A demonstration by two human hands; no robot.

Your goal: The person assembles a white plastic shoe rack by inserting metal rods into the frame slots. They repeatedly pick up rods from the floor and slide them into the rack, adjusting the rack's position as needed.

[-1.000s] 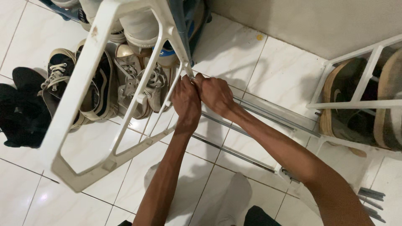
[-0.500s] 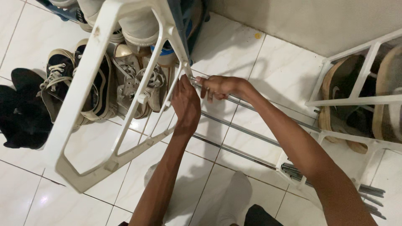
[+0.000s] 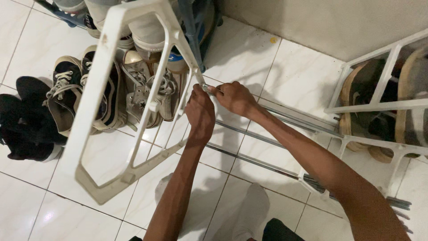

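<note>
right hand [image 3: 235,99] back at rod end [image 3: 207,88]

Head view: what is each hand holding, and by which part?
The right hand grips a metal rod at its left end. The left hand holds the white rack frame where that rod meets it.

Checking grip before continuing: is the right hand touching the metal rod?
Touching. The head view shows the right hand with fingers closed around the metal rod near its end.
</note>
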